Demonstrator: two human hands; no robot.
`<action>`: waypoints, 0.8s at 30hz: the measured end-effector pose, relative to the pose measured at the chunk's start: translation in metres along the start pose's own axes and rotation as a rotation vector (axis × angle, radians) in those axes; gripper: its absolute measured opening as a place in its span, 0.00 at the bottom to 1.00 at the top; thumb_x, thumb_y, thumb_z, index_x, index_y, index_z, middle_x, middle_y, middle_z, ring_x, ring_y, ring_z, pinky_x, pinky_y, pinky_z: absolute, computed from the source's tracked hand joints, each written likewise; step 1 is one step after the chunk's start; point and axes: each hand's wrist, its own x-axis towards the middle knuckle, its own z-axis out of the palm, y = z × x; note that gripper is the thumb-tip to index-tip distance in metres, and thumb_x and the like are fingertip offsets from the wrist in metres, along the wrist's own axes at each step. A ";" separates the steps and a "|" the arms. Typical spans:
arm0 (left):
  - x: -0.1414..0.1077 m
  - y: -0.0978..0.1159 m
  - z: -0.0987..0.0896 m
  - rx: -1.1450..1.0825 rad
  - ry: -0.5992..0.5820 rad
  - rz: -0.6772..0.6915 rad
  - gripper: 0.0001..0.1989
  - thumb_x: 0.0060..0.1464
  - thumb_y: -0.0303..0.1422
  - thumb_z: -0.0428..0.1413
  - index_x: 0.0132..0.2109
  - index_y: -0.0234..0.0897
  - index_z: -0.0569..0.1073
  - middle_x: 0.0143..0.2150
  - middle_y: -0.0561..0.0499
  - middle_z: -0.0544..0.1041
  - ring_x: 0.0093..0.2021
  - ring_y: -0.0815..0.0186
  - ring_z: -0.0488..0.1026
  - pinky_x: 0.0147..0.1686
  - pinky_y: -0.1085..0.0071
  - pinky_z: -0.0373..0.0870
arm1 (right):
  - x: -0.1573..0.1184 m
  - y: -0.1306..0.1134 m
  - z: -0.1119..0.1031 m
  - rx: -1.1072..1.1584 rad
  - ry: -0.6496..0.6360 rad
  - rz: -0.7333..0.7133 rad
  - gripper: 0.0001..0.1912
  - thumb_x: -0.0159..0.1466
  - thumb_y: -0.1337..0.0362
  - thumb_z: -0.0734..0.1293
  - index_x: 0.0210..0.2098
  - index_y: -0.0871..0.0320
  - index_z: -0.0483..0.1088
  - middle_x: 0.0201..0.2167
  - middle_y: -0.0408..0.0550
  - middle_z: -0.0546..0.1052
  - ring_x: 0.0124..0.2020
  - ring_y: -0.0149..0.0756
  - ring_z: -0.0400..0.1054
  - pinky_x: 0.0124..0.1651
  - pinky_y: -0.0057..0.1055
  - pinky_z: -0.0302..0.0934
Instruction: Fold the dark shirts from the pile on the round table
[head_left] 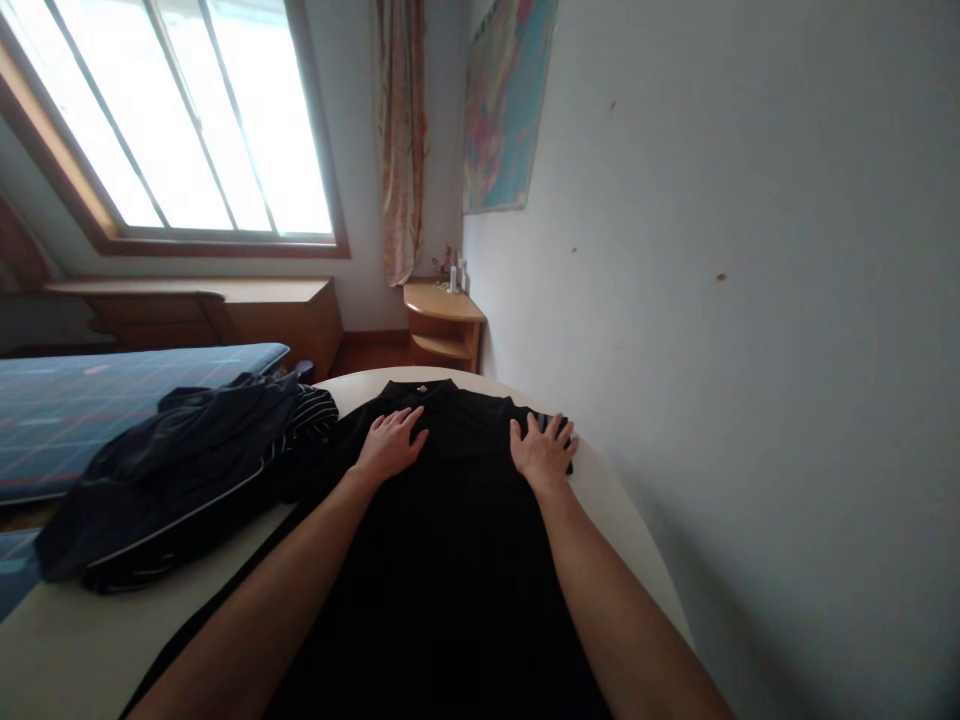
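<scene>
A black shirt [457,530] lies spread on a round, pale table [645,540], its collar at the far edge with a small light label inside. My left hand [391,443] rests on the shirt's upper left part, fingers stretched out and pointing right. On the right sleeve, which has light stripes, my right hand [544,447] lies flat with its fingers spread. Neither hand grips the cloth. Both forearms cover parts of the shirt's sides, and its lower end runs out of view.
Dark clothes [187,460] with white piping are heaped on the table's left. Beyond them is a blue checked mattress [135,385]. A wooden corner shelf [442,302] and a low wooden cabinet [285,305] stand at the back. A white wall [750,350] borders the table's right side.
</scene>
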 end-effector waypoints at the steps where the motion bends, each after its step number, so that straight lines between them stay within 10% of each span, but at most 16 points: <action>1: -0.002 0.000 0.000 0.000 -0.045 -0.003 0.30 0.66 0.48 0.43 0.70 0.43 0.60 0.70 0.43 0.62 0.70 0.50 0.57 0.66 0.52 0.52 | 0.001 0.003 -0.001 0.005 -0.015 0.016 0.34 0.71 0.43 0.48 0.68 0.52 0.60 0.72 0.60 0.49 0.72 0.64 0.38 0.67 0.58 0.35; 24: -0.013 0.012 0.003 -0.078 -0.157 0.096 0.28 0.66 0.49 0.45 0.68 0.46 0.63 0.74 0.48 0.52 0.73 0.50 0.47 0.69 0.52 0.47 | 0.028 0.016 -0.018 0.376 0.009 -0.146 0.33 0.60 0.74 0.56 0.63 0.53 0.66 0.58 0.45 0.74 0.55 0.38 0.69 0.59 0.30 0.59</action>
